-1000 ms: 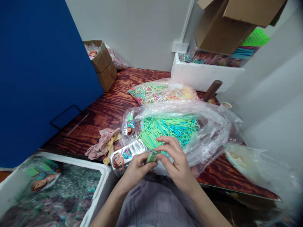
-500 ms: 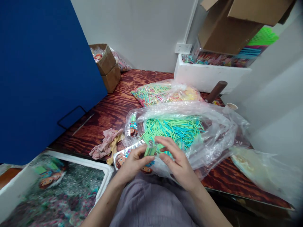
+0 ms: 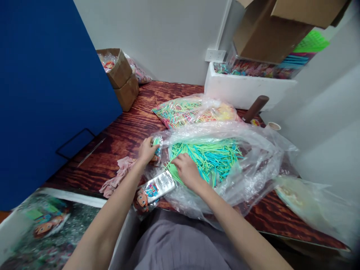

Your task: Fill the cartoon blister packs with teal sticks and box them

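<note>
My left hand [image 3: 147,150] is closed at the upper end of a small clear packet [image 3: 158,144] with green sticks and a printed cartoon figure. The hand covers part of that packet. My right hand [image 3: 187,170] has its fingers curled down onto the left edge of a pile of thin green and blue sticks [image 3: 216,157], with green ones at its fingertips. The pile lies in an opened clear plastic bag [image 3: 253,165]. Nearer to me, a flat silver packet [image 3: 161,184] with a printed cartoon figure rests on the bag's edge.
Behind the pile lies a bag of multicoloured sticks [image 3: 185,112]. A pink cloth [image 3: 119,176] is on the wooden table [image 3: 120,140]. At lower left stands a foam box [image 3: 75,197] with packets inside. A brown rod [image 3: 255,108], paper cup [image 3: 273,126] and white foam box [image 3: 247,90] are beyond.
Both hands have parted from the filled packet held in front of me. The left went forward and left to the packet spot; the right moved to the sticks. The silver packet is now uncovered.
</note>
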